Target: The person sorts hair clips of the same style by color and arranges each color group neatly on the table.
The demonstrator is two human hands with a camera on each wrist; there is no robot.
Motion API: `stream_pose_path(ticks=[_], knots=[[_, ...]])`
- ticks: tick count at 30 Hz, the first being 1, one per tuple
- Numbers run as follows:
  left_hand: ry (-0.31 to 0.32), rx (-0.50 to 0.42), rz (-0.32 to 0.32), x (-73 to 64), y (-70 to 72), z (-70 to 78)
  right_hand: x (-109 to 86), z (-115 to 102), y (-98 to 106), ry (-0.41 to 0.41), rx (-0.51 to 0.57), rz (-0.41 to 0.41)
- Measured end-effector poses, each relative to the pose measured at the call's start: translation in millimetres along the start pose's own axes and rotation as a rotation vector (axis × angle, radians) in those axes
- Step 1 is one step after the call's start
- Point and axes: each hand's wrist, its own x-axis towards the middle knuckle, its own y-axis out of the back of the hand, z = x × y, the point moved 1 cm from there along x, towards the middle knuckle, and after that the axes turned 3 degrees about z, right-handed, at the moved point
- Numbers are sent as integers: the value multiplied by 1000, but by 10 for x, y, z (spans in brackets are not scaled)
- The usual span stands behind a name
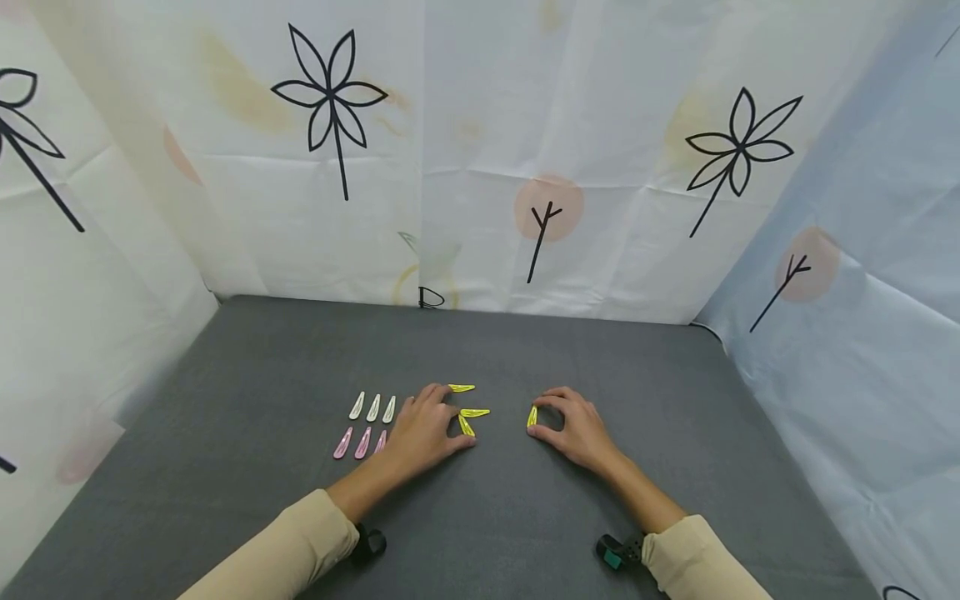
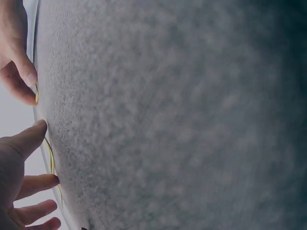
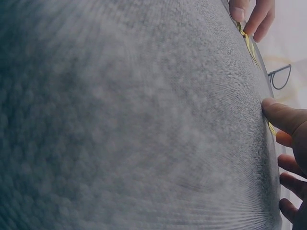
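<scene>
My left hand (image 1: 424, 429) is low over the table, palm down, thumb and index finger at the two ends of a slanted yellow hair clip (image 1: 467, 426). A second yellow clip (image 1: 476, 412) lies against its upper end, and a third (image 1: 462, 388) is just beyond my fingertips. To the right, my right hand (image 1: 573, 427) pinches a yellow hair clip (image 1: 532, 416) end to end between thumb and index finger. The left wrist view shows yellow clip edges (image 2: 51, 155) between the left thumb and index finger. In the right wrist view, the right thumb partly hides its clip (image 3: 272, 128).
Left of my left hand are a row of white hair clips (image 1: 373, 407) and a row of pink hair clips (image 1: 363, 442), partly covered by that hand. All lie on a grey cloth-covered table (image 1: 300, 517). Patterned white curtains (image 1: 480, 167) hang behind and at the sides.
</scene>
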Motion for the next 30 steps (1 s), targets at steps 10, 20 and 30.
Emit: stream_pose_path(ticks=[10, 20, 30], knots=[[-32, -92, -56, -33, 108, -76, -2, -2, -4, -2, 3, -5], [-145, -150, -139, -149, 250, -292, 9, 1, -4, -14, 19, -13], [-191, -141, -179, -255, 351, -425, 10, 4, -6, -12, 11, -8]])
